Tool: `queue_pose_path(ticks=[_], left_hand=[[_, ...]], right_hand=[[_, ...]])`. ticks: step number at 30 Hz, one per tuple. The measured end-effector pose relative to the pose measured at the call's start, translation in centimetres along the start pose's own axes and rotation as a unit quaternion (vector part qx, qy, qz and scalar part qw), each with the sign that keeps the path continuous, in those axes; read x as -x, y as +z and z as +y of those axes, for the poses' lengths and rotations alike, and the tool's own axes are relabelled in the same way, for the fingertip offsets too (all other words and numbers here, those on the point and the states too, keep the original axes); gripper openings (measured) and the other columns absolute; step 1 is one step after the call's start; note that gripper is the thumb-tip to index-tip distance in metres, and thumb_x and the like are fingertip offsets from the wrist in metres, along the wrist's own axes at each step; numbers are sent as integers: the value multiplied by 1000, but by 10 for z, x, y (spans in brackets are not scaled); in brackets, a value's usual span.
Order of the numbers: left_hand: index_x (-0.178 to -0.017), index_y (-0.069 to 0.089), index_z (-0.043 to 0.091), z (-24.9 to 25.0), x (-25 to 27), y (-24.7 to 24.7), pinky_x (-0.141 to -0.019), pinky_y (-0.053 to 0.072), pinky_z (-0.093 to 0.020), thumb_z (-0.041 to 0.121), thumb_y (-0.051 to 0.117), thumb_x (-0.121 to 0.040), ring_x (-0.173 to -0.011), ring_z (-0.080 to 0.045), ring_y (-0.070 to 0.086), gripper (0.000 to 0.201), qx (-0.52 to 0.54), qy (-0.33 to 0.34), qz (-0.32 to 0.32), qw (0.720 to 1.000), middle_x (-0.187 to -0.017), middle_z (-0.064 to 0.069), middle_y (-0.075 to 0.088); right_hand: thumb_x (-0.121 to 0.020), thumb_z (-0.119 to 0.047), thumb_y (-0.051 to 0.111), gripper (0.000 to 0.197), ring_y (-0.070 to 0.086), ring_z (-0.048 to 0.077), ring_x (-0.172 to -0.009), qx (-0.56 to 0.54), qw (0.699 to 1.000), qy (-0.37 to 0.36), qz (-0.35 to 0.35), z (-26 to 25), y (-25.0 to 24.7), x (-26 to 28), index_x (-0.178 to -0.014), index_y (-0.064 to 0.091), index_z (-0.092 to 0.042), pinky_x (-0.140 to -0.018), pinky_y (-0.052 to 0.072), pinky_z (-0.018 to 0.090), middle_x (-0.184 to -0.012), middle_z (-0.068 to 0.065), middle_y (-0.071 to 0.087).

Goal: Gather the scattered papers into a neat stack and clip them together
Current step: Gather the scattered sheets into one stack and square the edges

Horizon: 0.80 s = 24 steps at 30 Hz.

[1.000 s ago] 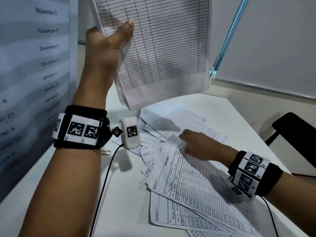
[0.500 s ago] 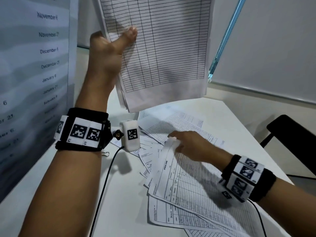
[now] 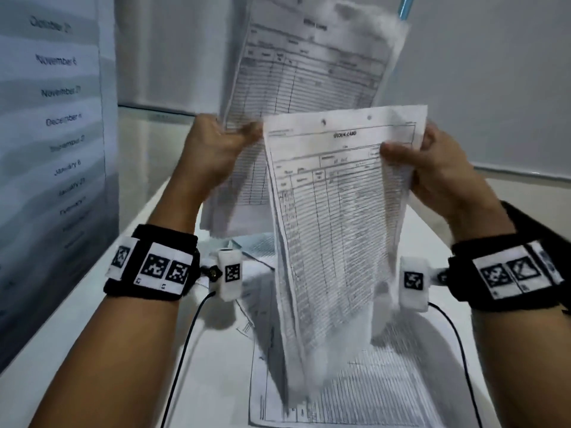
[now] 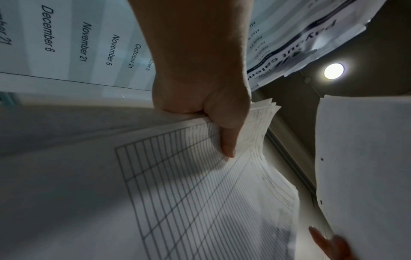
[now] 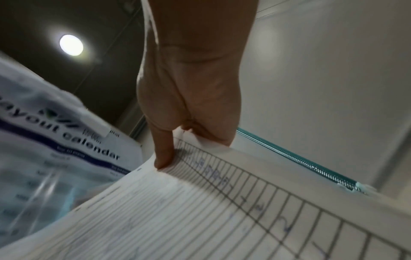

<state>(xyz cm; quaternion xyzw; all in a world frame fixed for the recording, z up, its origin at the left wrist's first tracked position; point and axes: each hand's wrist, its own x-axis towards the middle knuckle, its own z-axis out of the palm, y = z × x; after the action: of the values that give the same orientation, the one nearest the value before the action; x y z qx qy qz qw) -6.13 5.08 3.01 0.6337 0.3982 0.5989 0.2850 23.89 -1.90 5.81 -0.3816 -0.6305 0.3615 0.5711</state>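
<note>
Both hands up over the counter point(image 3: 117, 350), each holding paper. Right hand point(image 3: 441, 177) grip is clamped on the right edge of a single sheet point(image 3: 333, 230) headed "STOCK CARD": thumb on the printed face, fingers behind. Right wrist view confirms it, thumb point(image 5: 163, 153) pressed flat on the lined form, fingers curled behind the edge. The sheet hangs upright, its lower part blurred, two punch holes at the top margin. Left hand point(image 3: 213, 152) grip is clamped on a bunch of papers point(image 3: 309, 66), pinching their left edge; the bunch stands up above and behind the single sheet. Left wrist view shows the thumb point(image 4: 228, 140) on top of the gridded page, several sheet edges fanned just past the grip. The two grips are level and near each other, the single sheet's left corner just beside the left thumb; touching or not, cannot tell. Below both grips more loose papers point(image 3: 355, 390) lie overlapped flat on the counter. Black wristbands with printed markers on both wrists, white camera modules and black cables hanging down. Left of the left grip, a wall calendar point(image 3: 58, 118) listing dates. Beyond the grips, a white wall and a teal strip point(image 3: 405, 7) at the top.
</note>
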Motion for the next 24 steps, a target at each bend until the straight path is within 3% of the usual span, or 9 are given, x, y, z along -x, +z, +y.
queue_pose_path(ticks=[3, 6, 9, 11, 13, 17, 19, 21, 24], left_hand=[[-96, 77, 14, -4, 2, 6, -58, 48, -9, 24, 78, -88, -58, 13, 63, 12, -30, -19, -71, 997, -73, 17, 70], [-106, 77, 1, -9, 8, 15, -72, 58, -24, 17, 79, -87, -73, -7, 73, 24, 42, -61, -110, 991, -87, -2, 78], [-103, 76, 6, -13, 17, 32, -78, 62, -36, 21, 73, -89, -87, -23, 77, 21, 107, -106, -167, 974, -97, -11, 80], [-101, 76, 8, -17, 18, 41, -78, 62, -38, 24, 70, -93, -87, -24, 78, 20, 93, -126, -186, 970, -95, -9, 80], [-106, 76, 8, -23, 17, 48, -82, 58, -37, 27, 67, -96, -90, -20, 78, 23, 55, -133, -188, 972, -97, -5, 81], [-112, 76, 25, -20, 19, 57, -97, 54, -37, 70, 51, -92, -105, -12, 74, 55, 59, -137, -188, 971, -111, 5, 79], [-126, 69, 25, -17, 22, 65, -103, 54, -34, 77, 61, -80, -117, -14, 70, 70, 146, -56, -139, 978, -122, 3, 75], [-130, 63, 7, -9, 30, 67, -89, 56, -19, 58, 79, -79, -103, -6, 73, 74, 59, 71, -44, 995, -109, 6, 76], [-119, 66, -7, -10, 29, 65, -69, 51, -15, 33, 77, -90, -80, -10, 73, 51, -104, 217, 132, 962, -90, -2, 75]], right_hand=[[-87, -3, 68, 32, 73, 30, -101, -64, 991, -31, 112, 11, 3, 2, -118, 65, 1, -86, 57, 37, -107, 12, 77], [-87, -4, 69, 23, 74, 27, -96, -89, 957, -60, 269, 29, 9, 0, -109, 67, -8, -81, 58, 35, -100, 7, 78], [-88, -18, 70, 20, 74, 20, -93, -37, 948, -60, 312, 46, 12, -3, -108, 66, -17, -80, 60, 38, -99, 1, 77], [-93, -20, 66, 13, 71, 6, -83, 32, 944, -58, 324, 51, 11, -6, -105, 65, -17, -70, 59, 30, -91, -4, 75], [-93, -24, 63, 12, 62, 4, -75, 96, 930, -71, 348, 54, 5, -8, -97, 61, -13, -67, 57, 35, -85, -2, 70], [-97, -23, 60, 21, 44, -6, -57, 183, 891, -102, 402, 54, 10, -6, -83, 47, -17, -59, 38, 14, -67, -13, 47], [-99, -25, 61, 20, 47, -10, -57, 202, 877, -138, 413, 48, 22, -2, -88, 46, -18, -55, 34, 10, -65, -15, 46], [-99, -28, 62, 18, 51, -16, -64, 202, 869, -172, 417, 38, 33, 2, -101, 53, -12, -59, 36, 9, -72, -19, 50], [-95, -28, 66, 40, 59, -13, -105, 77, 919, -176, 344, 29, 27, 1, -128, 49, -15, -90, 47, 11, -115, -10, 63]])
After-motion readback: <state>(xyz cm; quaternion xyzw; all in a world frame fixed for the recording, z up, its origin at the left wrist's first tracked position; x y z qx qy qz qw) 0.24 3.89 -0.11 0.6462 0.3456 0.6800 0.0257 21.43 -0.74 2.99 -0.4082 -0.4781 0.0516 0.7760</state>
